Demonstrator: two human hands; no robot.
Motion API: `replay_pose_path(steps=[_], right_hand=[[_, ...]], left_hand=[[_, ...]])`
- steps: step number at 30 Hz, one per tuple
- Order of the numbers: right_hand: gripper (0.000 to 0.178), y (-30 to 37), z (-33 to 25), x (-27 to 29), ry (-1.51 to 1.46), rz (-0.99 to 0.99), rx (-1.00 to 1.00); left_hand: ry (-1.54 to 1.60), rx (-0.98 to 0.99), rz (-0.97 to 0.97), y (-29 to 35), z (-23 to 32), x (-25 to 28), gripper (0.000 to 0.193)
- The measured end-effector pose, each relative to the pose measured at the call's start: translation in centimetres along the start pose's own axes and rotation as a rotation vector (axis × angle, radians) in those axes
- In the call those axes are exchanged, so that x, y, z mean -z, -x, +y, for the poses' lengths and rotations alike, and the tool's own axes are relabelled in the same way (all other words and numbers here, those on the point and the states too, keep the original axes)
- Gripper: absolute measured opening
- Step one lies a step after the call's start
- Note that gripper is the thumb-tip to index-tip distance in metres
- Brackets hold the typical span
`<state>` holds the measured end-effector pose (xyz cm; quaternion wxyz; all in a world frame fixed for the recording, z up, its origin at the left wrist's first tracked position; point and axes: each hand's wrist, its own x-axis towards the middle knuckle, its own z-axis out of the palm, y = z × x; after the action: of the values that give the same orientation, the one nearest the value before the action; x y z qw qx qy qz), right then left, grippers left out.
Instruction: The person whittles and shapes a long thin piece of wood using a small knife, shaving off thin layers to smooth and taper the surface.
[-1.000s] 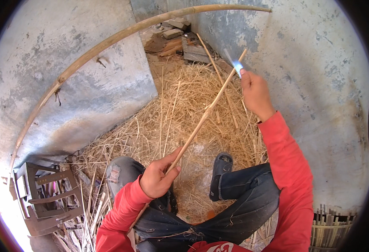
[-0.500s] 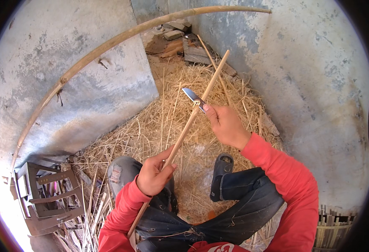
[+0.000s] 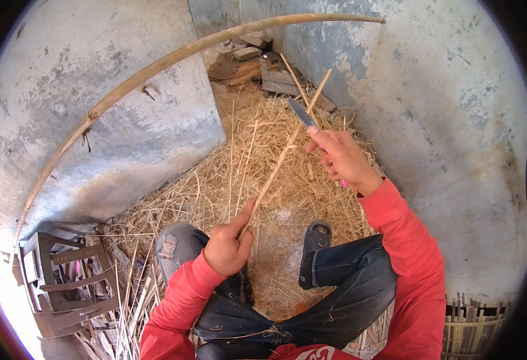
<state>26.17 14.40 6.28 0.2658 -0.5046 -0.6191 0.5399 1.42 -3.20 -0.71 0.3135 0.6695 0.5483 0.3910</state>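
"Both busy?"
"I see my left grip [image 3: 225, 246] wrapped round a bamboo strip [image 3: 275, 174] slanting up beside my right grip [image 3: 344, 157], which clenches a knife [image 3: 300, 111] crossing the strip."
"Containers?"
"Slatted basket [image 3: 474, 331], below and outward of the right grip; contents I can't tell."

From here, there's open air mid-frame between left hand [image 3: 230, 246] and right hand [image 3: 341, 159], crossed by the slanting strip [image 3: 275, 172]; the wall [image 3: 455, 150] blocks the right, a bent pole [image 3: 155, 67] the upper left.

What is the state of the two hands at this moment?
Left hand: closed, holding the stick.
Right hand: closed, holding the knife.
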Motion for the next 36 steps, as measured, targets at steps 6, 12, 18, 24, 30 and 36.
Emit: replay_pose_path(steps=[6,12,18,24,30,36], right_hand=[[0.047,0.1,0.0,-1.9,0.432,0.144,0.327],[0.028,-0.1,0.5,-2.6,0.563,0.222,0.554],[0.015,0.6,-0.1,-3.2,0.628,0.188,0.608],[0.012,0.8,0.5,-2.6,0.642,0.153,0.689],[0.013,4.7,0.5,-7.6,0.552,-0.286,0.653],[0.024,-0.6,-2.1,-4.6,0.386,0.235,0.673]], left_hand=[[-0.098,-0.012,-0.039,0.4,0.8,-0.6,0.059],[-0.151,-0.018,-0.036,0.3,0.8,-1.1,0.062],[-0.17,0.035,-0.042,0.5,1.0,-1.0,0.062],[-0.104,0.08,-0.058,0.4,1.1,-1.5,0.061],[-0.116,0.085,0.04,-1.7,-5.5,-0.8,0.064],[0.355,0.313,-0.155,-1.8,-3.3,-0.4,0.061]])
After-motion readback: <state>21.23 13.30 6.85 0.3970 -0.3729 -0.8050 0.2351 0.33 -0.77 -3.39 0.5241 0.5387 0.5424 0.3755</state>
